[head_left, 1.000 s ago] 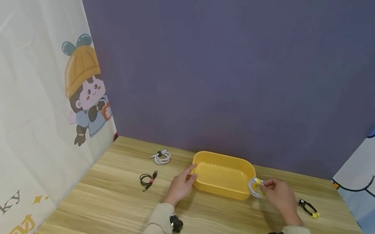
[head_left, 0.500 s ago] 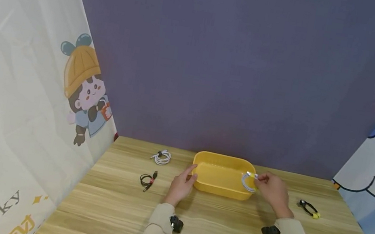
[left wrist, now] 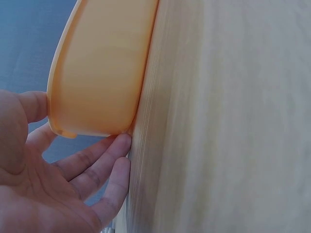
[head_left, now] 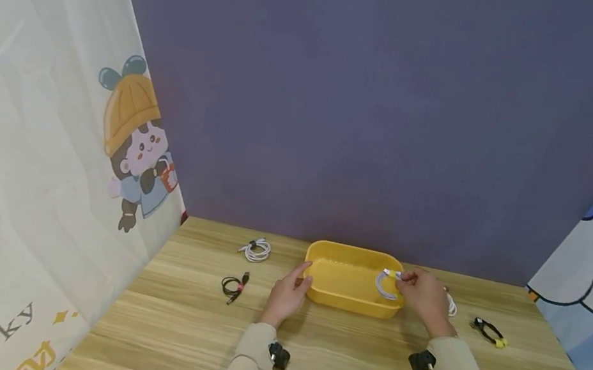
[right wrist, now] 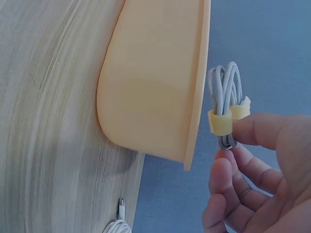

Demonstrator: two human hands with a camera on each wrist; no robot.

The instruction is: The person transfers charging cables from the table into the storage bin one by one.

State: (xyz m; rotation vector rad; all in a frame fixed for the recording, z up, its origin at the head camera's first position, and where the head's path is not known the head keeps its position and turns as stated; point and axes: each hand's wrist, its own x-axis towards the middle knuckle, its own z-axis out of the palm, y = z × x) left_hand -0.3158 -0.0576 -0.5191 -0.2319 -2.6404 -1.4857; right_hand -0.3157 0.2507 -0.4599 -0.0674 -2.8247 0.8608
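Observation:
My right hand (head_left: 424,298) pinches a coiled white cable (head_left: 387,285) between thumb and fingers, over the right end of a yellow plastic bin (head_left: 350,305). In the right wrist view, yellow ties (right wrist: 221,123) wrap this cable (right wrist: 224,90), and it is above the level of the bin's rim (right wrist: 197,121). At the bin's left end rests my left hand (head_left: 286,296). The left wrist view has its thumb at the rim (left wrist: 57,73) and its other fingers, mostly extended, against the outer end wall.
Left of the bin lie a coiled white cable (head_left: 257,250) and a black cable (head_left: 234,286) with a red tie. Another white cable (head_left: 451,305) is partly hidden behind my right hand. Farther right lies a black cable (head_left: 488,332) with a yellow tie. A dark wall (head_left: 378,107) stands behind.
My right hand has moved left with the coiled cable, from the bin's right edge to over its inside. A white cable behind that hand has come into sight. The left hand stays put.

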